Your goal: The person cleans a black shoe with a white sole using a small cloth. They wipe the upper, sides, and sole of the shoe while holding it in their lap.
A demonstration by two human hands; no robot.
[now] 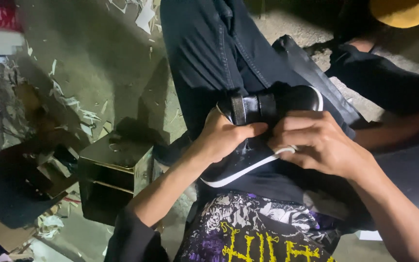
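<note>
Gripping black shoe (267, 104) on lap, left hand (221, 136) clamped over strap, right hand (316, 140) pinching white sole edge (248, 170). Looking light, upper soft, sole stiffer; best holding at sole rim.

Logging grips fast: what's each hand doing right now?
Left hand: closed on the black shoe.
Right hand: closed on the same shoe, fingers curled over it.

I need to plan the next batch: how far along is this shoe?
Done: the black shoe already has its white sole edge and a black strap across the top. In hand: left hand and right hand both grip it on the lap. What remains cannot be told.
</note>
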